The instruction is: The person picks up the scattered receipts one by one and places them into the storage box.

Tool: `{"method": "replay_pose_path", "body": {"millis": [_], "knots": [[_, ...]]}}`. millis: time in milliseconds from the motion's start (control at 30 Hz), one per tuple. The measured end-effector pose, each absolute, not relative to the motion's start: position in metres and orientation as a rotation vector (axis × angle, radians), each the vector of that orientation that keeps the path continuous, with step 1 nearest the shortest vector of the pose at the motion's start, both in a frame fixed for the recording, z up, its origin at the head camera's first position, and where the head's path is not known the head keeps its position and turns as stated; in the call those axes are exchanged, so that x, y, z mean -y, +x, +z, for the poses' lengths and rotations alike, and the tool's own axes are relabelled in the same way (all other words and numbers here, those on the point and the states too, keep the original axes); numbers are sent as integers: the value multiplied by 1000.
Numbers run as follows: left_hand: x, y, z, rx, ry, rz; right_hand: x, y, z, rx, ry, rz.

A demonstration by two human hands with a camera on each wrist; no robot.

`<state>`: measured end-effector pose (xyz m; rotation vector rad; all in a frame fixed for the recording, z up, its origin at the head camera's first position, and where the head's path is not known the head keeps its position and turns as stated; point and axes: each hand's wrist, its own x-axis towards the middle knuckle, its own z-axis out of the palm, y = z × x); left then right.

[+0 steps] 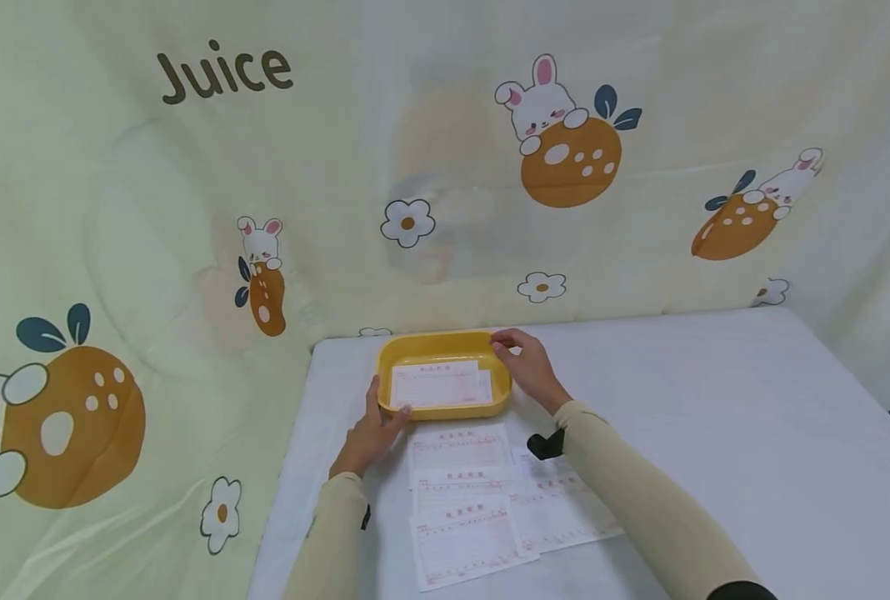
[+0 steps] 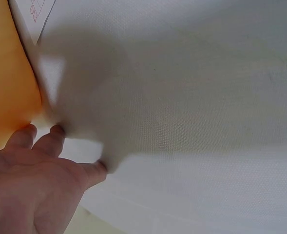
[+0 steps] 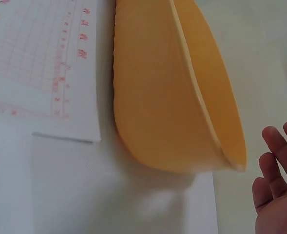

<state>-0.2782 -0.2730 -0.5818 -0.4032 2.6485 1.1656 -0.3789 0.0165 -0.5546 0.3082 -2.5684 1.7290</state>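
Note:
A yellow tray [image 1: 445,412] stands near the back of the white table, with printed paper slips [image 1: 436,385] lying in it. My left hand [image 1: 370,437] holds its front left corner, thumb along the front wall and fingers along the left end. In the left wrist view, the spread fingers [image 2: 50,142] sit right by the tray wall [image 2: 9,83]. At the back right corner, my right hand [image 1: 527,367] pinches the rim with thumb and index finger. The other fingers [image 3: 275,170] of that hand bend loosely beyond the tray rim [image 3: 201,105]; its thumb is outside the right wrist view.
Several more printed slips [image 1: 475,542] overlap on the table in front of the tray, some partly under the right forearm. A curtain [image 1: 460,167] with rabbits, oranges and flowers hangs behind the table [image 1: 685,400] and along its left side.

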Motion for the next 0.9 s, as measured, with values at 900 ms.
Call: {"method": "replay_pose_path", "body": {"millis": [900], "knots": [[280, -289, -579, -2584, -355, 1147, -170, -289, -607, 2668, 126, 1523]]}}
